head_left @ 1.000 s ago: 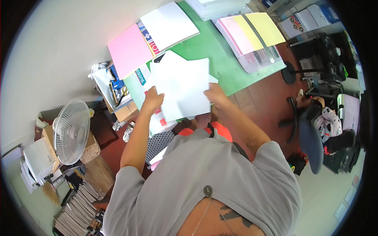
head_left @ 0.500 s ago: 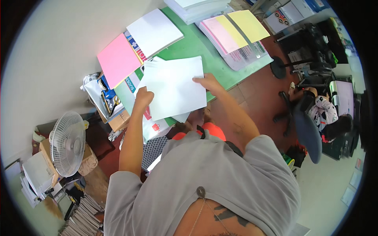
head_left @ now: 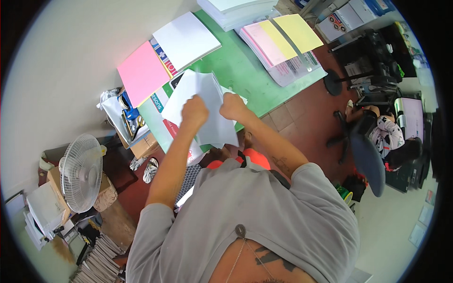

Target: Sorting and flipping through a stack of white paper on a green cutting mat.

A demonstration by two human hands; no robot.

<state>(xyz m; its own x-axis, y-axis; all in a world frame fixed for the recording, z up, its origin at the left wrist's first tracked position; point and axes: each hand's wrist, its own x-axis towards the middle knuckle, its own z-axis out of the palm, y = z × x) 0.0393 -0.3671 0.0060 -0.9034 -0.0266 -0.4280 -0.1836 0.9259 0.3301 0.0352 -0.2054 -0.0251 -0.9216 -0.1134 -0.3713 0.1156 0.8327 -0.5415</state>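
Note:
Both my hands grip white paper sheets (head_left: 212,101) above the near part of the green table (head_left: 245,85). My left hand (head_left: 195,113) is closed on the sheets near their middle, and my right hand (head_left: 233,107) is closed on them at the right. Between the hands the paper bends and bows, its lower edge hanging toward me. More white paper shows under and beside it. Left of the sheets lies a pink paper stack (head_left: 144,73); beyond it is a white paper stack (head_left: 186,40). My fingertips are hidden behind the sheets.
Pink and yellow paper pads (head_left: 283,40) under a grey strip rest at the table's right. A tall white paper pile (head_left: 238,12) stands at the back. A box with scissors and tape (head_left: 127,115) adjoins the left edge. A fan (head_left: 82,174) stands left; a person (head_left: 387,137) sits right.
My hands have drawn closer together, the left moving right and the right moving left. The sheets, nearly flat before, are now bent between them.

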